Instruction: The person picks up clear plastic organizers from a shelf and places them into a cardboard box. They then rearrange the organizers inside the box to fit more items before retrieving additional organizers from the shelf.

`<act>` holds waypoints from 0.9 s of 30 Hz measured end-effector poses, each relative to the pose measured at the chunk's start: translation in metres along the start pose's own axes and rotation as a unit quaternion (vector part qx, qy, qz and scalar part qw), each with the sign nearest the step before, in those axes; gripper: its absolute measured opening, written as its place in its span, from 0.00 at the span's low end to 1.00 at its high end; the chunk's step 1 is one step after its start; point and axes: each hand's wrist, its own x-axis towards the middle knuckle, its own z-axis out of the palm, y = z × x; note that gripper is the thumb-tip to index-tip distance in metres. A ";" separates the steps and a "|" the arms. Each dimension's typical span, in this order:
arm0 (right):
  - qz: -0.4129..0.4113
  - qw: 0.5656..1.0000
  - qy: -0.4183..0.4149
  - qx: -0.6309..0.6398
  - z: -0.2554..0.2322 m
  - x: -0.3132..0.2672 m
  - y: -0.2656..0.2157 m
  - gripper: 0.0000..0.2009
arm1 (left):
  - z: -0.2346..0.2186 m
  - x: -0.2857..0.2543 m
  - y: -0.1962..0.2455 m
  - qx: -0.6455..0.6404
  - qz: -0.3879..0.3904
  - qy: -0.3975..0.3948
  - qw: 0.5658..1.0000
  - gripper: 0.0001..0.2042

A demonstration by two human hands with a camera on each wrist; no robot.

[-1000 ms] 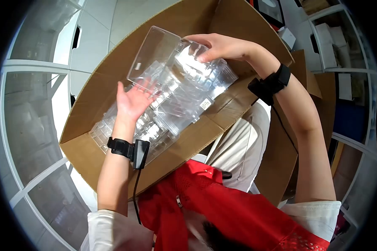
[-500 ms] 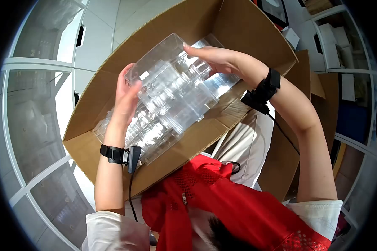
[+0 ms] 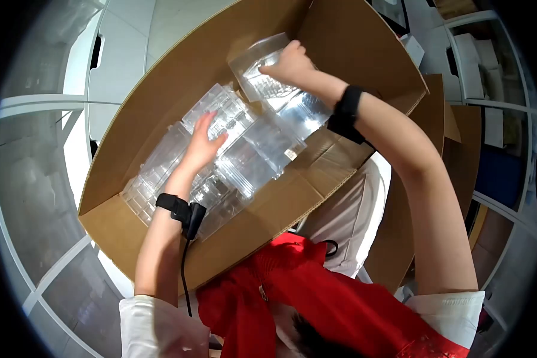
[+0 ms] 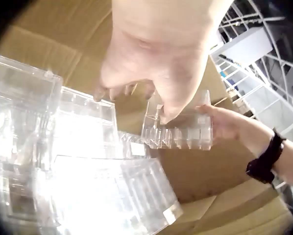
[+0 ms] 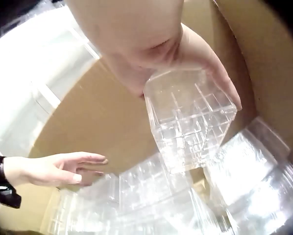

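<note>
Right hand (image 3: pixel 289 59) grips a clear organizer (image 5: pixel 190 117) above the cardboard box (image 3: pixel 161 89), left hand (image 3: pixel 204 143) flat on stacked trays (image 3: pixel 221 161); slick plastic could slip, cracking.

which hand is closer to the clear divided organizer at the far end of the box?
Right. The right hand grips the clear divided organizer by its top edge; the left hand rests apart on the stacked clear trays in the cardboard box.
</note>
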 end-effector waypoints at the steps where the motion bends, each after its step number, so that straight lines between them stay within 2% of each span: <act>1: 0.007 1.000 -0.004 -0.006 0.019 0.010 0.002 0.47 | 0.009 -0.004 -0.011 0.021 -0.020 -0.021 0.999 0.30; 6: 0.036 0.995 -0.088 -0.034 0.079 0.037 -0.008 0.45 | 0.024 -0.029 -0.034 0.127 -0.110 -0.117 0.979 0.32; 8: 0.040 0.992 -0.111 -0.038 0.097 0.047 -0.009 0.46 | 0.024 -0.037 -0.046 0.170 -0.114 -0.168 0.964 0.32; 12: 0.047 0.990 -0.117 -0.070 0.124 0.052 -0.023 0.48 | 0.021 -0.040 -0.050 0.282 -0.134 -0.278 0.909 0.31; 13: 0.062 0.988 -0.115 -0.080 0.127 0.057 -0.028 0.49 | 0.021 -0.046 -0.052 0.301 -0.091 -0.262 0.912 0.31; 16: 0.070 0.989 -0.115 -0.067 0.127 0.075 -0.032 0.50 | 0.024 -0.050 -0.061 0.286 -0.068 -0.247 0.923 0.30; 20: 0.078 0.979 -0.083 -0.166 0.135 0.068 -0.026 0.51 | 0.025 -0.053 -0.066 0.245 -0.063 -0.235 0.938 0.30; 21: 0.080 0.990 -0.080 -0.084 0.140 0.065 -0.011 0.52 | 0.025 -0.053 -0.066 0.244 -0.059 -0.227 0.941 0.29; 22: 0.096 0.989 -0.090 -0.069 0.144 0.059 -0.002 0.52 | 0.026 -0.054 -0.066 0.243 -0.055 -0.219 0.943 0.29; 24: 0.082 0.981 -0.128 -0.118 0.153 0.060 0.003 0.50 | 0.029 -0.058 -0.066 0.236 -0.057 -0.206 0.948 0.28; 27: 0.055 0.988 -0.102 -0.106 0.150 0.054 -0.006 0.46 | 0.031 -0.059 -0.063 0.221 -0.059 -0.192 0.954 0.27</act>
